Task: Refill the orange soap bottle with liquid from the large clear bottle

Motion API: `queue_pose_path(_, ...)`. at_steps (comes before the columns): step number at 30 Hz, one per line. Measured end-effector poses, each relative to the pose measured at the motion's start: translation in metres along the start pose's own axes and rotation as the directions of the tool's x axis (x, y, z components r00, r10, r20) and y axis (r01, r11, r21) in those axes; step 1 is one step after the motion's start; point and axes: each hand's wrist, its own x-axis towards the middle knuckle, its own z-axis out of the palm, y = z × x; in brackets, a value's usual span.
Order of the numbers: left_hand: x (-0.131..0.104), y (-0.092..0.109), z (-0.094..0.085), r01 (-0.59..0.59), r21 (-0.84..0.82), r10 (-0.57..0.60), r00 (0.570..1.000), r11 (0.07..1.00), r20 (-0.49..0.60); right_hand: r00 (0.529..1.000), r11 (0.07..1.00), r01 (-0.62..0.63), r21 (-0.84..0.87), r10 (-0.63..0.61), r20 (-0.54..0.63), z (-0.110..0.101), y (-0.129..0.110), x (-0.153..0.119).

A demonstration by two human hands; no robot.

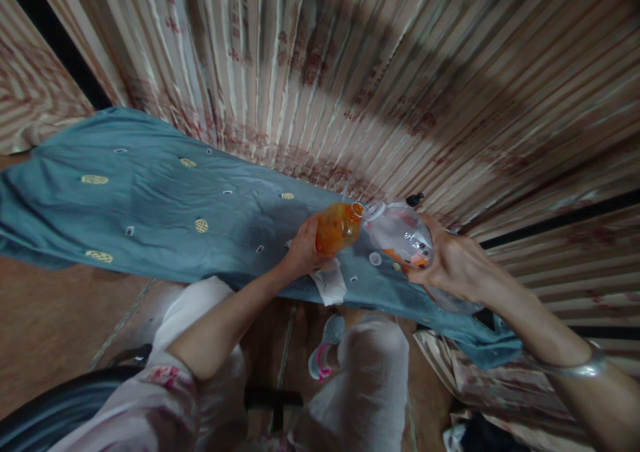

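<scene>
My left hand [304,247] is wrapped round a small bottle of orange liquid [337,229], tilted with its mouth to the right. Facing it, a clear bottle [400,235] with orange and black markings lies tilted in my right hand [450,262], its neck to the left. The two bottle mouths are close together; whether they touch I cannot tell. A white cap [375,259] lies on the blue cloth [240,215] below the clear bottle. White tissue [330,282] hangs by the cloth's near edge, under my left hand.
Striped, flowered curtains [320,72] rise behind the cloth-covered surface. A black pump top [415,200] shows behind the clear bottle. A dark phone-like object [485,319] is near my right wrist. Below are my knees, a grey and pink shoe [326,349] and the brown floor.
</scene>
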Motion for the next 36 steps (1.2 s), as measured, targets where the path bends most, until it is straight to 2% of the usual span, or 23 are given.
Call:
queue_pose_path(13, 0.0011, -0.0024, 0.0007, -0.003, 0.003, 0.003, 1.000, 1.000, 0.013, 1.000, 0.999, -0.001, -0.051, 0.001, -0.012, 0.0031, 0.0037, 0.0011)
queue_pose_path(36, 0.0004, 0.0002, -0.0003, -0.029, 0.025, 0.029, 1.000, 0.999, 0.000, 1.000, 0.999, 0.017, -0.031, -0.017, 0.014, -0.0034, 0.0005, 0.0004)
